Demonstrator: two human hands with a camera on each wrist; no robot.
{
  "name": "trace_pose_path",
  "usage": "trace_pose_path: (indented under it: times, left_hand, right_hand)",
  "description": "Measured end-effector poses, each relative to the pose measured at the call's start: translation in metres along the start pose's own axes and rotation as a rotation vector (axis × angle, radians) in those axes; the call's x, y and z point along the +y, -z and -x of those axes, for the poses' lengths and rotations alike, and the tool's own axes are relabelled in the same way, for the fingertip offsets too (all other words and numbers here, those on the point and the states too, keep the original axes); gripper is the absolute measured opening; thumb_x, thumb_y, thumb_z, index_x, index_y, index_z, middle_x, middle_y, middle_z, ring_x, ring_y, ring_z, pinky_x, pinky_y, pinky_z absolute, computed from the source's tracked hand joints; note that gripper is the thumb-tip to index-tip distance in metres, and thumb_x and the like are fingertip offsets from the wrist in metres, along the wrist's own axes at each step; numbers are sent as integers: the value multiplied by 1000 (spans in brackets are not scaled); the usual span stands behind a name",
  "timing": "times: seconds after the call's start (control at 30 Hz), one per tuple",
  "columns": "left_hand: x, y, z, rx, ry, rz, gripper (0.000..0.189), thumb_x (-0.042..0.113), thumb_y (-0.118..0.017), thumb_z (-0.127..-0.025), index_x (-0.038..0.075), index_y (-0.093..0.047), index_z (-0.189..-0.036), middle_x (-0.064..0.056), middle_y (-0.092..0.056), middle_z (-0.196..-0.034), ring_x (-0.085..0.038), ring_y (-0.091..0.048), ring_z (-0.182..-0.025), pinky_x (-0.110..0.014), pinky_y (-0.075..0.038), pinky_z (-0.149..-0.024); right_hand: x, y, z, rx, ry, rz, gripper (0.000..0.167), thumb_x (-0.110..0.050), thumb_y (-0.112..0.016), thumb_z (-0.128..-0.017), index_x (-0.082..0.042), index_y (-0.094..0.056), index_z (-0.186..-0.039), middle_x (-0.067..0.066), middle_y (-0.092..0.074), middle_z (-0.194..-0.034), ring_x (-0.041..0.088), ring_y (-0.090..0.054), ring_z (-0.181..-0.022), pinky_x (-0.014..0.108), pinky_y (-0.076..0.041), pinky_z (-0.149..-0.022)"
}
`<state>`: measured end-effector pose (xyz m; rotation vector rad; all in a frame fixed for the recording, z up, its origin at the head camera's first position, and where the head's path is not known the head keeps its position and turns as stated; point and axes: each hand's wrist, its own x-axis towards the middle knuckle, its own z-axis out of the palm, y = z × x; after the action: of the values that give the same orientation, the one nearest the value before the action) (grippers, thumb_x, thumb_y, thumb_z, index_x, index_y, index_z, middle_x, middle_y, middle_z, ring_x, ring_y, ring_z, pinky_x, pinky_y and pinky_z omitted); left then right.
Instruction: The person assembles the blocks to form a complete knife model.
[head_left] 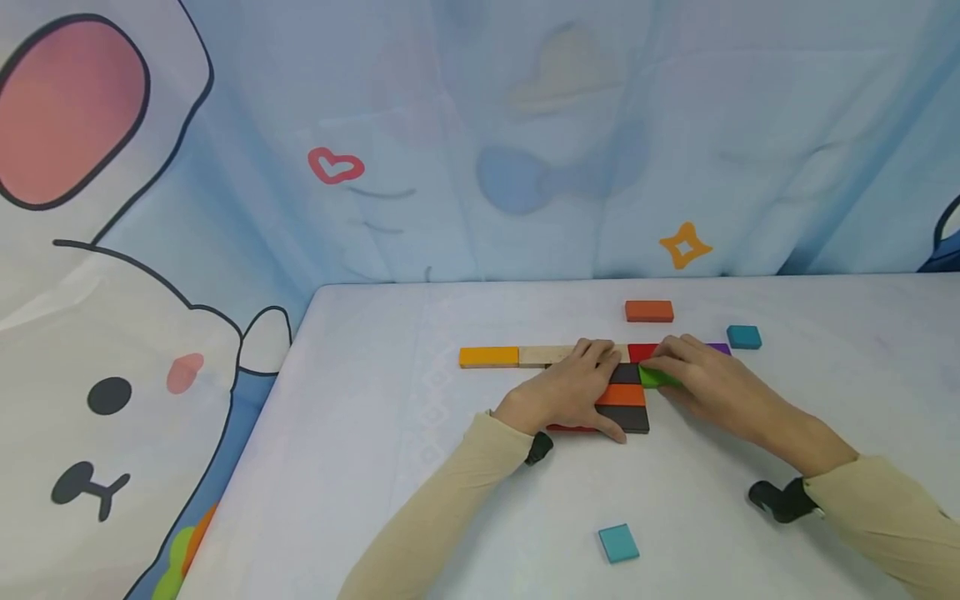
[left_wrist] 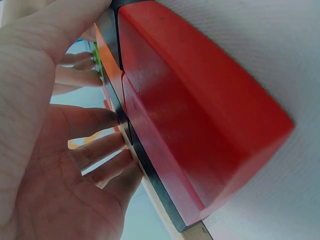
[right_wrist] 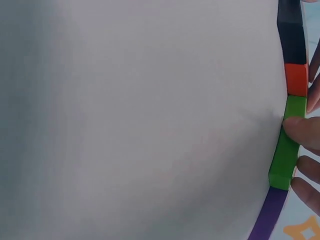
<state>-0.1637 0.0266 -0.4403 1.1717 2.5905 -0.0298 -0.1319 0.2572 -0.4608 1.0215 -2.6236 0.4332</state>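
Note:
Flat coloured blocks lie edge to edge on the white table. The back row runs from a yellow block (head_left: 489, 358) through a plain wooden block (head_left: 534, 357) and a red block (head_left: 642, 353) to a purple block (head_left: 722, 347). My left hand (head_left: 566, 390) spreads over the blocks in front, its fingertips at the back row. Its thumb lies by a dark grey block (head_left: 628, 420), below an orange block (head_left: 627, 395); red blocks (left_wrist: 210, 80) show under the palm. With thumb and fingers, my right hand (head_left: 712, 385) pinches a green block (right_wrist: 286, 150) against the right side of the group.
Behind the row lie an orange-red block (head_left: 649, 312) and a teal block (head_left: 744, 337). Another teal block (head_left: 618, 543) sits near the front. A printed blue curtain (head_left: 420, 208) hangs along the table's back edge.

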Motion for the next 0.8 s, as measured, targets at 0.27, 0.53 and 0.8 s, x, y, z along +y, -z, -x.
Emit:
trace_pose_path:
  times: [0.27, 0.53, 0.8]
  left_hand:
    - [0, -1, -1, -7, 2, -20, 113, 74, -71, -85, 10, -26, -166, -6, -24, -171, -19, -24, -153, -20, -28, -121]
    - [-1, -1, 1, -8, 3, 4, 112, 72, -72, -85, 10, -26, -166, -6, -24, -171, -19, -23, -153, -19, -28, -121]
    - [-2, -1, 0, -2, -5, 26, 113, 71, -74, -85, 9, -27, -166, -7, -25, -170, -18, -25, -152, -19, -28, -120]
  right_hand:
    - [4, 17, -16, -59, -89, -17, 34, -2, -91, -77, 1, -76, -108, 12, -64, -104, 28, -62, -94, 47, -62, -78]
    - [33, 23, -49, -165, -187, -64, 28, -2, -82, -88, 5, -74, -114, 19, -62, -111, 34, -60, -101, 54, -60, -84]
    - [50, 15, -71, -316, -319, -105, 38, -3, -78, -90, 10, -68, -124, 26, -60, -120, 42, -59, -109, 63, -54, -95]
